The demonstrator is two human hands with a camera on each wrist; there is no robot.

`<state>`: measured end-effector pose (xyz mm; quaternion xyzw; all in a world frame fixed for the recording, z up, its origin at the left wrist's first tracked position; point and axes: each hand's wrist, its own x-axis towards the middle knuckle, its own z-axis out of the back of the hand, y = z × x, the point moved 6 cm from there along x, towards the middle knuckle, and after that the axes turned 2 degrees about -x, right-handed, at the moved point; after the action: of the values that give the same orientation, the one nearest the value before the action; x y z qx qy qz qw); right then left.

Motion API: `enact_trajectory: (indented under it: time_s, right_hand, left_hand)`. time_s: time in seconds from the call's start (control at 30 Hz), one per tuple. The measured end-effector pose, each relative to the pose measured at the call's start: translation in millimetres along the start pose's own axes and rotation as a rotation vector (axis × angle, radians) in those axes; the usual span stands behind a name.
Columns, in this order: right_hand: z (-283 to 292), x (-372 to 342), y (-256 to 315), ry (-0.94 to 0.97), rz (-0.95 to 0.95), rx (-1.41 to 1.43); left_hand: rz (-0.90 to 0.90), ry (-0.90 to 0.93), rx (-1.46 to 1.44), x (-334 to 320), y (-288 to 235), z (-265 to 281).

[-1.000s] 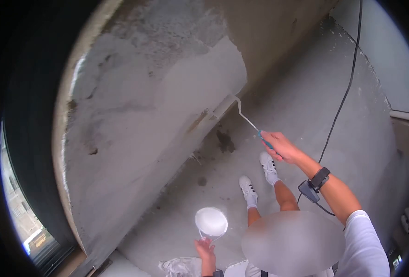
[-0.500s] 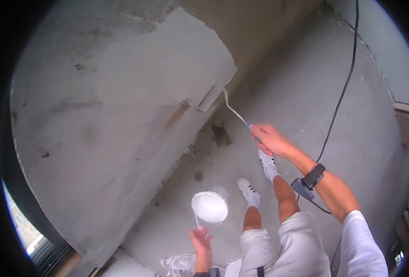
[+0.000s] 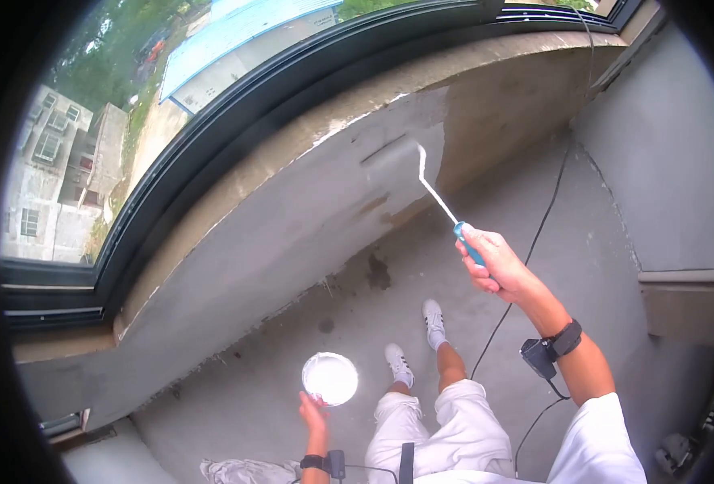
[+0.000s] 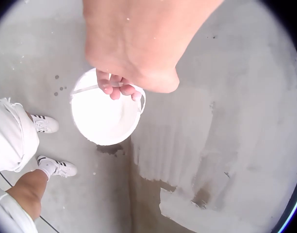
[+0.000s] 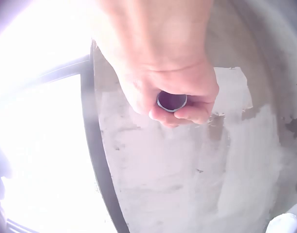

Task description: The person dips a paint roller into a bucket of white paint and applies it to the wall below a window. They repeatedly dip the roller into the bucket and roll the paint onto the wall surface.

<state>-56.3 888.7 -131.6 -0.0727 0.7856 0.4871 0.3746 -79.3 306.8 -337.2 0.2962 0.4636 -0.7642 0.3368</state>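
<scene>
My right hand (image 3: 498,262) grips the teal handle of a paint roller (image 3: 438,196), its fingers wrapped round the grip. The roller's white bent rod reaches to the low wall (image 3: 292,218), where its head lies against the grey coated face below the sill. In the right wrist view the round butt end of the handle (image 5: 172,101) shows within the curled fingers. Low down, my left hand (image 3: 313,413) holds a white bucket (image 3: 325,355) by its bail (image 4: 85,89), fingers hooked round it. The bucket's inside looks bright white.
A dark window frame (image 3: 252,89) runs above the wall, with buildings outside. A black cable (image 3: 546,214) trails across the concrete floor (image 3: 268,355). The person's white shoes (image 3: 405,363) stand near the bucket. Crumpled plastic (image 3: 244,471) lies at the bottom, beside the left forearm.
The head view has tilted up, bringing the window and outdoors into sight. The roller has moved up the wall from near its lower edge. The left hand still holds the bucket.
</scene>
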Motion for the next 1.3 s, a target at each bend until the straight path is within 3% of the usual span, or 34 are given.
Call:
enact_trajectory:
  time_s: [0.2, 0.5, 0.93, 1.03, 1.17, 1.3]
  right_hand:
    - [-2, 0, 1, -0.019, -0.011, -0.032]
    - [19, 88, -107, 0.036, -0.222, 0.046]
    - [35, 250, -260, 0.028, -0.375, 0.121]
    - [33, 242, -274, -0.034, -0.337, 0.021]
    - [50, 198, -250, -0.133, -0.297, -0.084]
    - [81, 104, -226, -0.213, -0.207, 0.14]
  left_hand:
    - [0.064, -0.136, -0.022, -6, 45, 49]
    - [0.25, -0.314, -0.119, -23, 108, 84]
    - [0.385, -0.145, -0.218, -17, 121, -19]
    - [0.378, -0.072, -0.209, -11, 119, -32]
    - [0.308, -0.063, -0.209, -4, 102, -50]
    - [0.219, 0.006, -0.21, -25, 92, -44]
